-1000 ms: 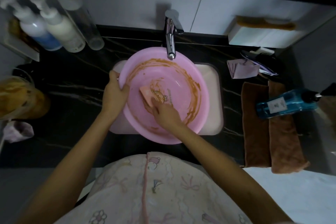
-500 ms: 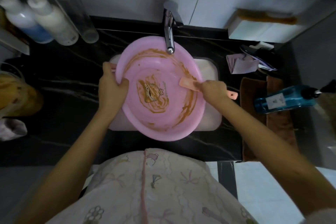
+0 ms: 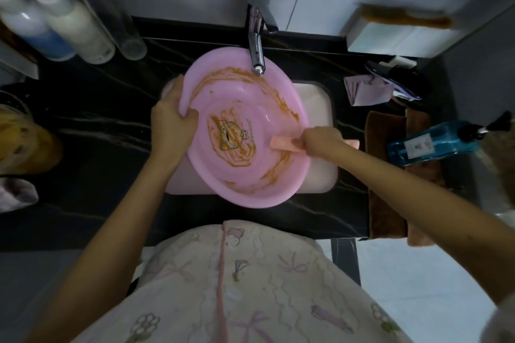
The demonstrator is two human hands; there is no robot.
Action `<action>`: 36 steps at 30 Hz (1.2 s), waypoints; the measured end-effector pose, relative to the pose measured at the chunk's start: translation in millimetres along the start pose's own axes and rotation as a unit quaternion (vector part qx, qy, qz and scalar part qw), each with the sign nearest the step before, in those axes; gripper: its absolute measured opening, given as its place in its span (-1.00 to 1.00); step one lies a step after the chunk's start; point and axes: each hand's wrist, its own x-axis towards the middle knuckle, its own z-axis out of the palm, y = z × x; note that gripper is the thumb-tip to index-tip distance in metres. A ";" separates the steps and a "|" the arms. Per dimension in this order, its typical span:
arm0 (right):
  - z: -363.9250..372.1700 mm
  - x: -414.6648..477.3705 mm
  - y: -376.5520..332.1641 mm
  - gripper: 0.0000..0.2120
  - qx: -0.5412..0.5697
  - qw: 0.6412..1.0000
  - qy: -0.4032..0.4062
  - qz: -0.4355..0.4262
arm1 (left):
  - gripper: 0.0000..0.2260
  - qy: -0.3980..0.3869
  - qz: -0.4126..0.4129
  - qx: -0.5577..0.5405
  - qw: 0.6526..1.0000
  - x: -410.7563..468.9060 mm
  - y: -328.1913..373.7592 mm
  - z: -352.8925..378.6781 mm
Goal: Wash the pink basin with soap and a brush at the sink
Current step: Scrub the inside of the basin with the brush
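Two hands: left (image 3: 172,122) grips pink basin (image 3: 267,189), right (image 3: 322,142) clasps brush (image 3: 282,144); print unreadable.

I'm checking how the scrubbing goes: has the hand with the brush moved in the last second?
Yes. The right hand with the brush went from the middle of the basin to its right rim.

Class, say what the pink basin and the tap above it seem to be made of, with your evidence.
Pink basin: probably plastic, smooth and slightly glossy, with a thin even rim and a printed cartoon inside. Tap: looks like polished metal, likely chrome, with bright mirror-like highlights.
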 end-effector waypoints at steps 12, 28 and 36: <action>5.0 -0.6 1.2 -0.68 0.091 0.991 -0.090 -0.036 | -0.48 0.001 -0.002 0.029 1.000 0.7 -3.1 -0.2; -12.7 9.6 12.4 -0.70 0.019 0.997 -0.070 -0.008 | -0.51 0.013 0.004 0.026 1.000 -4.4 4.3 -0.4; -18.1 6.1 14.7 -0.63 0.061 0.993 -0.105 -0.017 | -0.51 0.020 -0.009 0.025 0.999 -2.4 0.5 1.7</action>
